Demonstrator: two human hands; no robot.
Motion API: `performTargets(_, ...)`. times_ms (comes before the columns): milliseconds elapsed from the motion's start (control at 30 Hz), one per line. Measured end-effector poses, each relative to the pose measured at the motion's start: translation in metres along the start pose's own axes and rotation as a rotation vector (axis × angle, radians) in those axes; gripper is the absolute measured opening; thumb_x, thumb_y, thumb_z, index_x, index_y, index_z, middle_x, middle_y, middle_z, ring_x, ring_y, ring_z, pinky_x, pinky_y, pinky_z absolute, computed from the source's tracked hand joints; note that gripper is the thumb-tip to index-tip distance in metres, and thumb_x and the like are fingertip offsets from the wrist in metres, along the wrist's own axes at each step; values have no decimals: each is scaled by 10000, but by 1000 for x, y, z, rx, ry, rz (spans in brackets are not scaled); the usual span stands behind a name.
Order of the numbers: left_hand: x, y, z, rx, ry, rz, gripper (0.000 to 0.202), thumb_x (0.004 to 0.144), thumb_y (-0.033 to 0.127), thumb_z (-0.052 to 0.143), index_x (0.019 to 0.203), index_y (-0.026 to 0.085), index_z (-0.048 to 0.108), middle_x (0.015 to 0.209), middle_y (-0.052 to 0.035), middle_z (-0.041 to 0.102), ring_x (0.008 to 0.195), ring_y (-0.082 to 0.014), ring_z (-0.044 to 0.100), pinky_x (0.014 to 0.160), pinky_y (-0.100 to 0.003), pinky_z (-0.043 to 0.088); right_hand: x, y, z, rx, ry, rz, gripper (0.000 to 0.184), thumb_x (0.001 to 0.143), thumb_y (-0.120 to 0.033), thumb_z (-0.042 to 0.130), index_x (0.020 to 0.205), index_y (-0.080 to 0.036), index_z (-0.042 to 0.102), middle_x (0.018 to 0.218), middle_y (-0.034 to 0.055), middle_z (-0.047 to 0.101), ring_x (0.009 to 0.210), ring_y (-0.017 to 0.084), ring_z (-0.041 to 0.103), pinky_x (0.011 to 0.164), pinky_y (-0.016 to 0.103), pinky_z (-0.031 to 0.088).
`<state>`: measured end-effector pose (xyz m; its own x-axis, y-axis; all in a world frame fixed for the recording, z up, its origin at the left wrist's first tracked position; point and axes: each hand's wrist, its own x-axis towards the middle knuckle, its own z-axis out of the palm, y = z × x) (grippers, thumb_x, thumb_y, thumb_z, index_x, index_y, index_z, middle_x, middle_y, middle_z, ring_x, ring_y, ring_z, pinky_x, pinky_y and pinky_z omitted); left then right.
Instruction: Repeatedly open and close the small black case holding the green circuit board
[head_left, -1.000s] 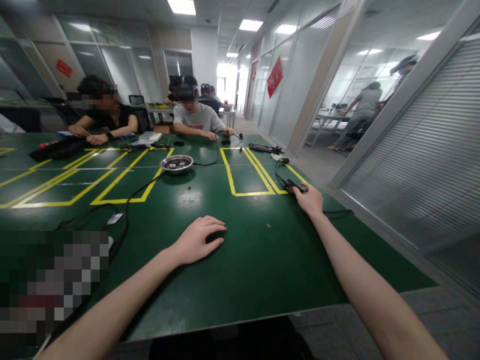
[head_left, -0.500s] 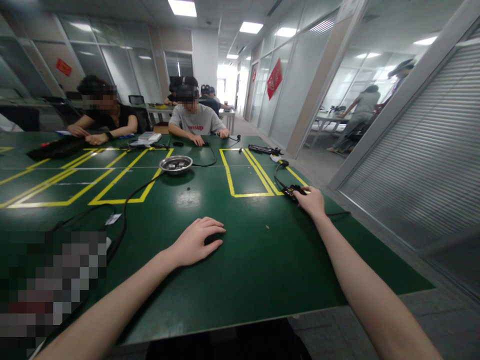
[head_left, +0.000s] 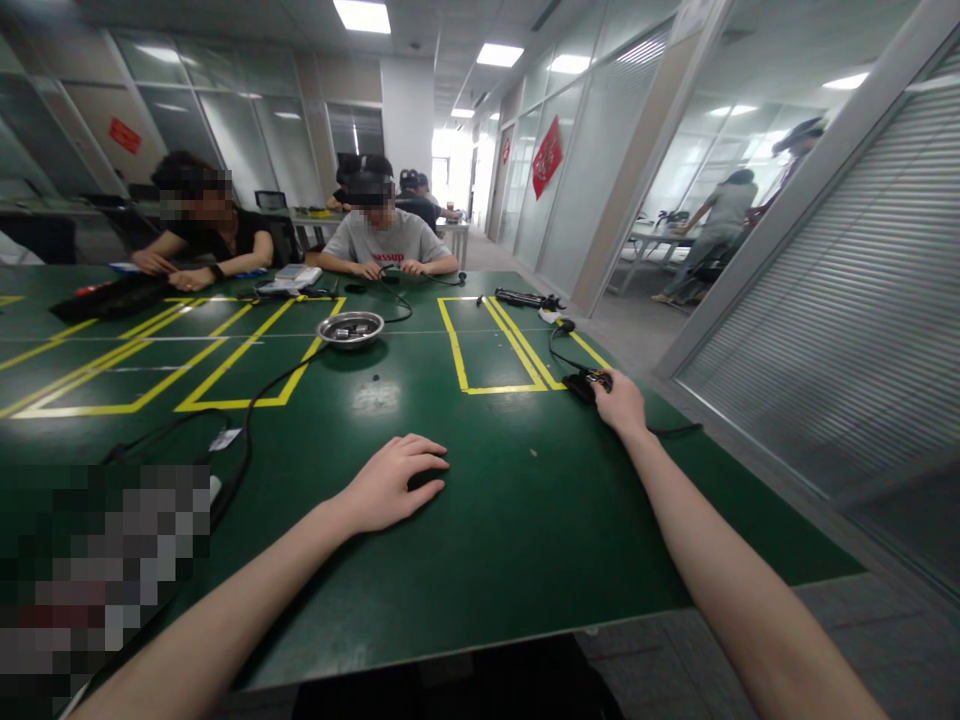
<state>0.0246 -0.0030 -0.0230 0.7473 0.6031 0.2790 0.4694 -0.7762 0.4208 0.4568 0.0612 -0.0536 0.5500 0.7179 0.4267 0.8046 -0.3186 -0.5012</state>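
My left hand [head_left: 394, 482] rests palm down on the green table [head_left: 480, 520], fingers loosely curved and apart, with nothing in it. My right hand [head_left: 620, 402] reaches far right and closes on a small black device [head_left: 585, 383] with a cable, lying at the corner of a yellow taped rectangle [head_left: 495, 345]. The cable [head_left: 561, 345] loops back toward the table's far right edge.
A metal bowl [head_left: 350, 327] with small parts stands mid-table, with a black cable [head_left: 255, 410] running from it toward the left. Two people sit at the far side handling items. A black tool [head_left: 525, 297] lies at the far right. The table's right edge drops to the floor.
My right hand has tightened on the black device and drawn it slightly. The left hand stays put. The person in the grey shirt has shifted their hands and a cable.
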Motion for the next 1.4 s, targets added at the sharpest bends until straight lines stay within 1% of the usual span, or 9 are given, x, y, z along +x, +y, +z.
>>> performTargets(200,0,0,0,0,13,15,198,960,281,638,1123,246,743,1272,-84,717,1200,-275,640,1032,-482,500,-8,-16,0,-75,-133,-48,462,816,-344,661,1255,-204,690,1218,137,735,1064,331,700,893,435,557)
performTargets(367,0,1,0,3,-2,9,199,967,280,632,1131,246,740,1268,-82,718,1209,-274,639,1050,-484,497,-28,-44,-3,15,-274,-202,440,830,-297,669,1261,-211,685,1238,114,743,1116,325,701,946,444,561)
performTargets(567,-1,4,0,-24,80,-32,574,952,291,643,1505,303,491,1536,-103,529,1380,-295,526,1150,-502,442,-90,-93,-6,366,-504,-642,442,828,-217,683,1270,-236,685,1264,89,725,1165,287,685,1018,452,545)
performTargets(667,-1,7,-1,-30,135,2,615,910,340,700,1488,280,498,1498,-124,551,1371,-313,522,1149,-499,437,-124,-116,-17,519,-718,-904,455,861,-169,668,1312,-219,659,1192,93,735,1077,252,707,968,412,562)
performTargets(767,0,10,-3,-54,105,37,567,849,410,769,1355,236,581,1286,-117,681,1196,-300,633,1085,-470,482,-146,-131,-28,615,-868,-1069,433,895,-179,678,1326,-209,646,1245,108,716,1139,246,690,994,385,548)
performTargets(967,2,13,-4,-9,50,2,523,788,441,797,1227,219,616,1154,-92,727,1044,-287,691,993,-438,520,-150,-138,-38,666,-876,-1063,452,869,-179,699,1312,-210,616,1268,105,704,1155,250,675,1001,389,533)
performTargets(1167,2,8,-3,66,40,-51,522,817,430,767,1274,221,625,1275,-110,707,1194,-311,648,1060,-464,483,-127,-129,-46,542,-786,-996,406,798,-167,677,1197,-223,627,1075,45,684,667,130,590,630,270,498)
performTargets(1300,0,3,-1,65,52,-83,604,841,489,753,1363,225,604,1388,-130,657,1289,-325,598,1120,-499,450,-111,-119,-42,476,-844,-1005,126,853,-291,737,939,-203,707,898,28,672,731,160,621,668,279,489)
performTargets(1400,-1,0,0,15,64,-74,569,850,454,747,1352,216,623,1377,-126,666,1279,-310,609,1118,-477,469,-113,-118,-34,518,-883,-1022,135,925,-293,693,832,-197,711,883,38,677,754,161,635,687,275,489)
